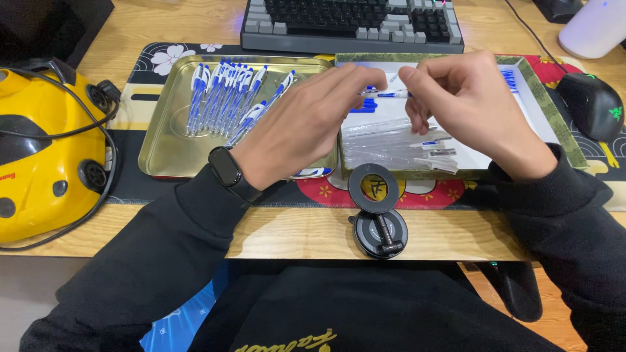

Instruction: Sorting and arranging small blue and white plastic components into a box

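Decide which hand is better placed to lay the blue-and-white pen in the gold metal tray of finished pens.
Probably the left hand: it already hovers over the gold metal tray, beside the row of finished pens. The right hand pinches the blue-and-white pen over the green-rimmed box, farther away.

Near centre, a dark rectangular screen on the black smartwatch [225,166], blank. Right of centre, a shallow open box [568,133], green patterned rim, white inside, with clear plastic sleeves [391,146] heaped in it. Far left, a red label on the yellow case [8,176].
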